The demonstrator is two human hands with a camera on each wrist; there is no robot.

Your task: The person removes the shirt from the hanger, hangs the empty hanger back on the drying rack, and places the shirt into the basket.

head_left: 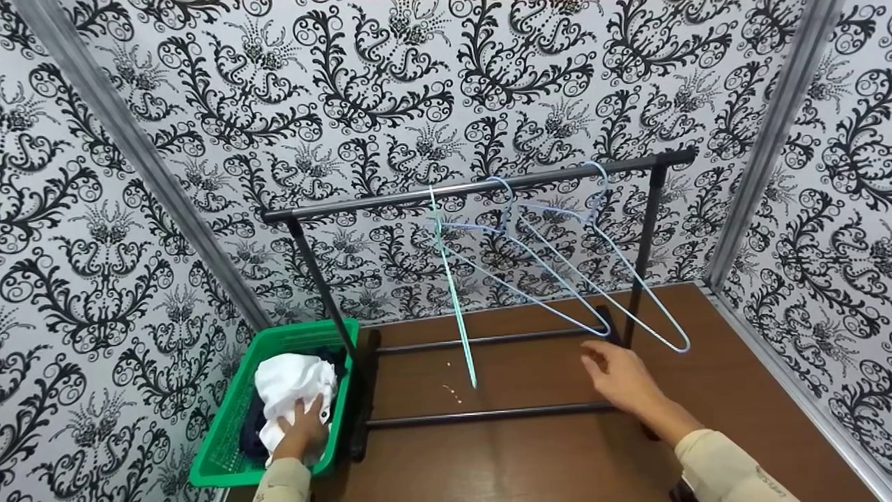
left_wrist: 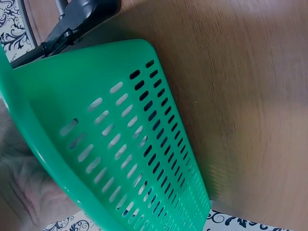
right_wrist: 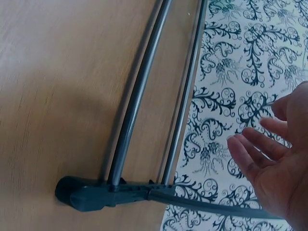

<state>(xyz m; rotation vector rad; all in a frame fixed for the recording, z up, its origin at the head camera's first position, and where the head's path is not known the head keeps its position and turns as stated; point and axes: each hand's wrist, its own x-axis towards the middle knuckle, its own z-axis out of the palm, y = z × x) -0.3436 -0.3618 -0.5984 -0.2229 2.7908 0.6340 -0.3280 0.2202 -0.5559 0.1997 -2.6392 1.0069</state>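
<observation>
In the head view, my left hand [head_left: 306, 434] reaches into the green basket [head_left: 221, 427] and grips a bunched white garment [head_left: 289, 380] with small dark spots at one edge. Dark cloth [head_left: 252, 425] lies beneath it. In the left wrist view, the basket wall [left_wrist: 96, 130] hides my left fingers. My right hand [head_left: 624, 376] hovers in the air, fingers loosely bent, holding nothing. It is nearest the lower corner of a blue hanger [head_left: 557, 317]. A second blue hanger [head_left: 644, 286] hangs to the right, and a green hanger [head_left: 456, 307] to the left, seen edge-on.
A dark metal clothes rack [head_left: 376, 202] stands on the brown wooden table [head_left: 529, 453], its left post beside the basket. Two low bars join its feet, one foot [right_wrist: 91, 195] showing in the right wrist view. Patterned walls [head_left: 390, 90] enclose the back and sides.
</observation>
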